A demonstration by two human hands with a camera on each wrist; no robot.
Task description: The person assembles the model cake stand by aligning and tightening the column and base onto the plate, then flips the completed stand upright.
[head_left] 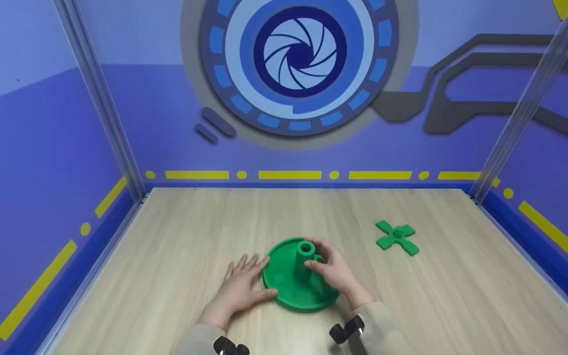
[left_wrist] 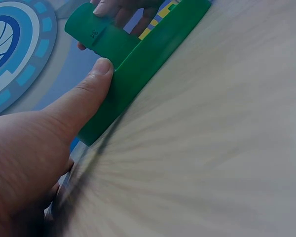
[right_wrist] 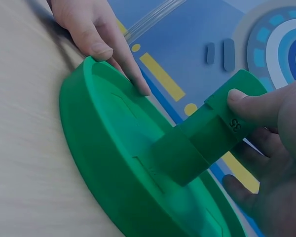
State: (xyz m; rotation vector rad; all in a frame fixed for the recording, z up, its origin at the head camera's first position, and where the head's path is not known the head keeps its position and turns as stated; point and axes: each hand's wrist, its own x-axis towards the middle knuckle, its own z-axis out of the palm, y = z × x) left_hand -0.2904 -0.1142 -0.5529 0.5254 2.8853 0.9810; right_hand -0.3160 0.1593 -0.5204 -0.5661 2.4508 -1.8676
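A round green dish point(head_left: 289, 296) with a low raised rim lies flat on the wooden table. From its middle stands an upright hollow green tube point(head_left: 305, 252), with small dark markings in both wrist views. My right hand point(head_left: 336, 271) grips the tube's upper part, its thumb point(right_wrist: 244, 101) on one side and its fingers behind. On the dish's left rim rests my left hand point(head_left: 241, 291), fingers spread and straight, the thumb point(left_wrist: 91, 89) touching the edge. Whether the tube's foot is fixed to the dish, I cannot tell.
To the right and farther back lies a flat green cross-shaped piece point(head_left: 397, 238) with a small raised stub at its centre. Blue printed walls point(head_left: 284, 153) enclose the wooden table point(head_left: 195, 222) at the back and both sides, with metal posts point(head_left: 109, 108) at the corners.
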